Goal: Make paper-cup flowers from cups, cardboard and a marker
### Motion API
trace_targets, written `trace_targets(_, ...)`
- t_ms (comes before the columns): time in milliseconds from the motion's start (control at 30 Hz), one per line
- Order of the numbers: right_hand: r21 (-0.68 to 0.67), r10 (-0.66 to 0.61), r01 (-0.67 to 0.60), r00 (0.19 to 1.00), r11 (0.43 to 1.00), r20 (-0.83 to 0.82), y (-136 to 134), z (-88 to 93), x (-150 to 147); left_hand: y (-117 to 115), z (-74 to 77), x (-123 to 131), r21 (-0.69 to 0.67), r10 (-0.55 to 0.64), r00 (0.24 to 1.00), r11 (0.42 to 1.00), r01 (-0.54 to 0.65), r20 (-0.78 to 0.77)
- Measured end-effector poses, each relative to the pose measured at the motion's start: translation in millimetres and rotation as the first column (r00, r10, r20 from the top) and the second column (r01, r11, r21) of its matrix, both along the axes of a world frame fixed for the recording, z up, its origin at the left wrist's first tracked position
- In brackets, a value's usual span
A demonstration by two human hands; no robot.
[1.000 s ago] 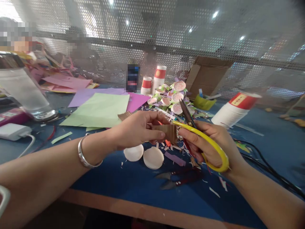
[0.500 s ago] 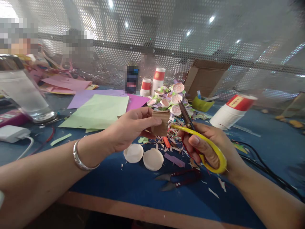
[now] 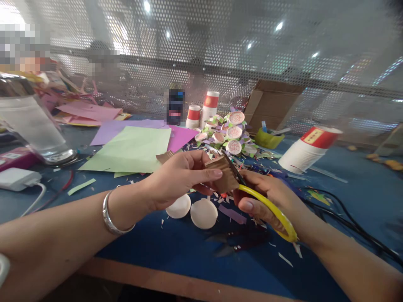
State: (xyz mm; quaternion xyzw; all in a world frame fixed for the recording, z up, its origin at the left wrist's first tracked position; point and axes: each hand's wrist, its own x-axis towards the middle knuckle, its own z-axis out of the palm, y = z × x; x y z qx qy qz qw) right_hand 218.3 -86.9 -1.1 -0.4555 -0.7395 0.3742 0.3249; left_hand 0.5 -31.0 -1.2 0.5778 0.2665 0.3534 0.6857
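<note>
At the far left I see a clear bottle (image 3: 37,126) with a metallic lid, and in front of it a white adapter (image 3: 20,178) with its cable. Pink paper (image 3: 90,110) lies heaped behind. A thin pale green strip (image 3: 82,187) sits nearer me on the blue table (image 3: 141,251). Next comes a light green sheet (image 3: 132,147), overlapping purple and magenta paper.

My left hand (image 3: 179,180), a silver bangle (image 3: 110,216) on its wrist, pinches a small piece of corrugated cardboard (image 3: 225,176) between thumb and fingers, raised above the table in the middle of my view. Two white discs (image 3: 204,214) lie side by side just below that hand. Behind it I make out two upright stacks of red-and-white paper cups (image 3: 210,109), then a pile of small round pieces (image 3: 234,132) with green and purple bits. A pair of dark snips (image 3: 234,248) lies near the table's front edge.

My right hand (image 3: 264,199) is curled around yellow-handled scissors (image 3: 270,203); a dark blade runs by the cardboard's right edge, but I can't tell whether it bites. Further right are a yellow-green bowl (image 3: 268,138), a tilted cup stack (image 3: 310,149) and black cables (image 3: 352,228).
</note>
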Motion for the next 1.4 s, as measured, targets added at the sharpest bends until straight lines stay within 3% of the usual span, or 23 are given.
trace_targets(233,-0.086,-0.114,0.113,0.993,0.990,-0.004,-6.9,0.3,-4.1,-2.0,-3.8,4.1,-0.096,-0.075,0.996,0.992,0.079,0.038)
trace_targets(367,-0.035,-0.174,0.174,0.985,0.984,-0.002,-9.0,-2.4,-4.3,-4.3,-2.3,5.0,-0.149,-0.102,0.994,0.983,0.108,0.047)
trace_targets(633,-0.002,-0.155,0.156,0.985,0.988,0.076,-10.2,2.5,-3.8,-6.7,0.9,4.0,-0.071,-0.072,0.995,0.995,0.077,0.064)
trace_targets(867,-0.002,-0.106,0.107,0.987,0.994,0.118,-9.2,-1.0,-1.4,-1.4,-1.7,4.4,-0.054,-0.119,0.992,0.992,0.117,-0.032)
trace_targets(1100,0.045,-0.205,0.201,0.966,0.979,0.156,-11.8,-0.5,-3.1,-7.5,-3.6,6.4,-0.044,-0.090,0.996,0.995,0.090,0.008)
trace_targets(1400,0.069,-0.214,0.206,0.967,0.976,0.138,-13.6,-1.4,-4.4,-8.1,4.1,3.8,-0.042,-0.107,0.994,0.994,0.105,-0.029)
